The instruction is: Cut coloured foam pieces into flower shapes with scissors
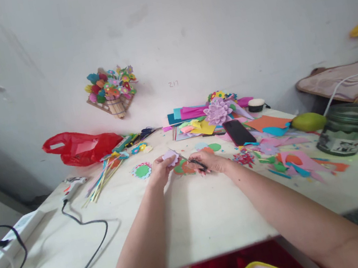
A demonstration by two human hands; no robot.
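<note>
Between the thumb and fingers of my left hand (160, 172) is a small lilac scalloped piece (171, 157), perhaps felt or foam sheet. My right hand (212, 160) grips dark-handled scissors (198, 164), their blades pointing up and left at the edge of that piece. On the table beneath the hands lie green and orange round cutouts (182, 167), partly covered by them. To the left rests a green disc on a scalloped layered flower (142, 171). Pale blue and green discs (214, 147) lie just beyond my right hand.
A glue gun (76, 185) with its cord, thin sticks (103, 184) and a red plastic bag (84, 147) are at the left. Rightward are a phone (239, 132), coloured scraps (295, 162), a green fruit (308, 121) and a glass jar (348, 129). Coloured sheets (192, 112) lie by the wall.
</note>
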